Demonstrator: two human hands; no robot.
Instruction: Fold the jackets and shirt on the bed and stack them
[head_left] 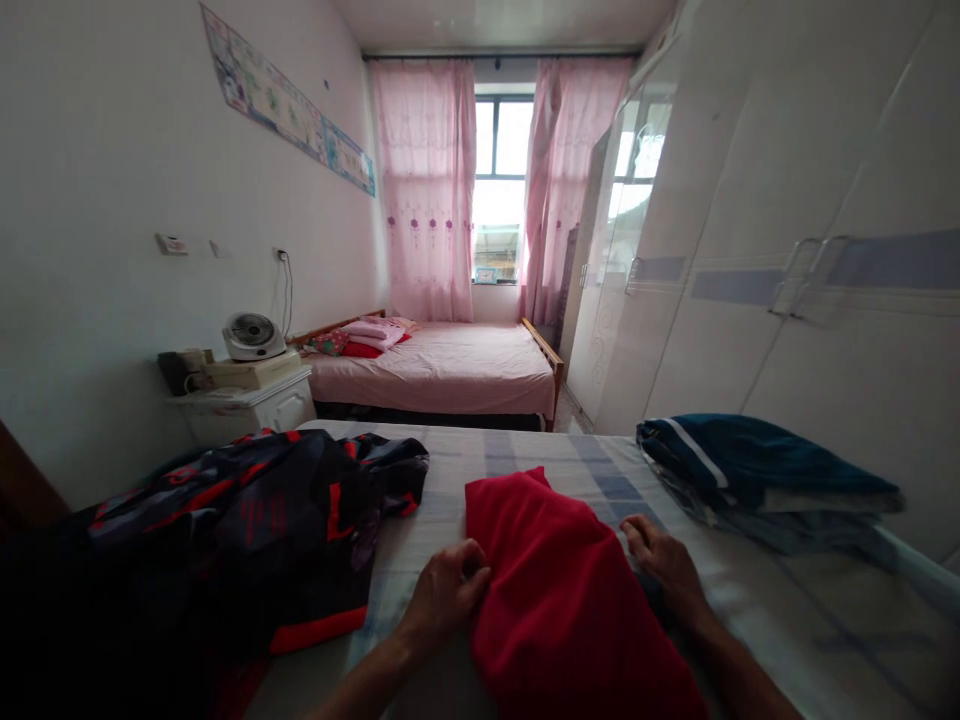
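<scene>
A red garment (559, 590) lies lengthwise on the checked bed sheet (517, 455) in front of me. My left hand (448, 590) is curled shut on the garment's left edge. My right hand (664, 562) rests at its right edge, fingers bent down against the cloth and the sheet; whether it grips the cloth I cannot make out. A dark garment with red markings (255, 530) is heaped to the left of my left hand.
A folded stack of blue clothes (757, 480) sits on the bed's right side beside a white wardrobe (787, 220). Beyond are a pink bed (442, 370), a white nightstand (251, 410) carrying a small fan (253, 335), and pink curtains at the window.
</scene>
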